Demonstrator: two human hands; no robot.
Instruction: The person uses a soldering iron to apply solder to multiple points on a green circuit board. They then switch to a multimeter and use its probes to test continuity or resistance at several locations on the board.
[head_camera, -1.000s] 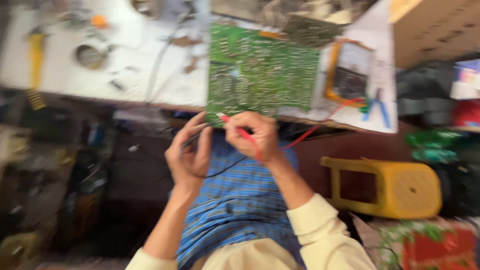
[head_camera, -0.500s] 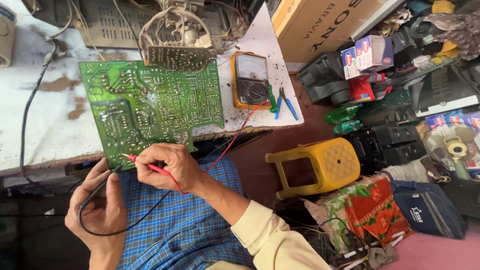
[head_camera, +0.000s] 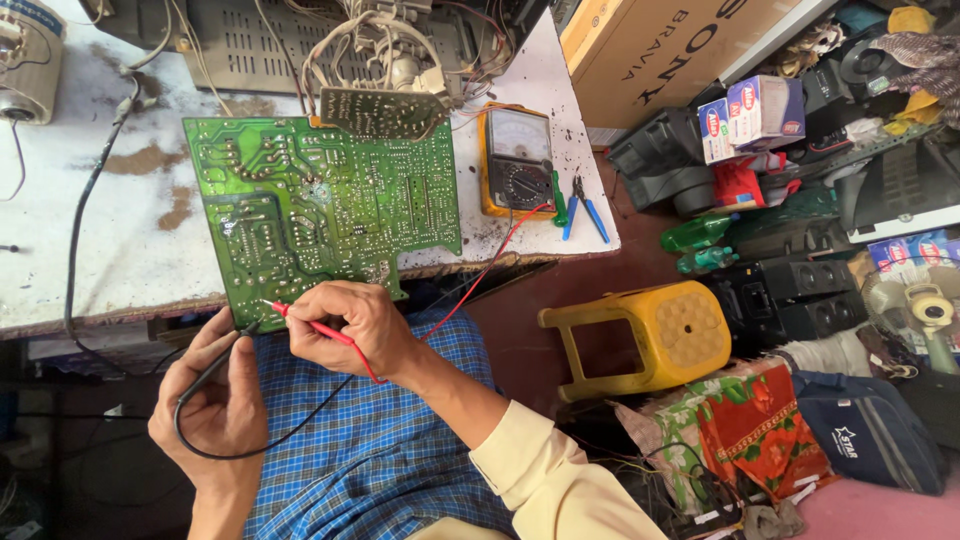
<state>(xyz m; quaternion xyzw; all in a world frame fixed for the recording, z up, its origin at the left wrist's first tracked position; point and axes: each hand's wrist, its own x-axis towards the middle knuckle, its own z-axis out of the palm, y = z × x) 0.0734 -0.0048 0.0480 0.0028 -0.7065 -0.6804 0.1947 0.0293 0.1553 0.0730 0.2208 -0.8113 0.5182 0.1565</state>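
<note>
A large green circuit board (head_camera: 320, 215) lies solder side up, overhanging the front edge of a stained white workbench (head_camera: 90, 260). My right hand (head_camera: 350, 325) pinches a red test probe (head_camera: 305, 322) whose tip touches the board's lower left corner. My left hand (head_camera: 215, 395) holds a black test probe (head_camera: 215, 362) with its tip at the same corner, its black lead looping under the hand. The red lead runs up to a yellow analog multimeter (head_camera: 517, 160) on the bench, right of the board.
An opened appliance chassis (head_camera: 330, 40) with wire bundles sits behind the board. Blue-handled pliers (head_camera: 585, 205) lie beside the meter. On the floor to the right are a tipped yellow plastic stool (head_camera: 650, 335), a cardboard box (head_camera: 660, 50), bags and stacked electronics.
The view has steadied and moved closer to the board. Both hands have brought the probe tips onto the board's lower left corner; one second ago they were below the board's edge.
</note>
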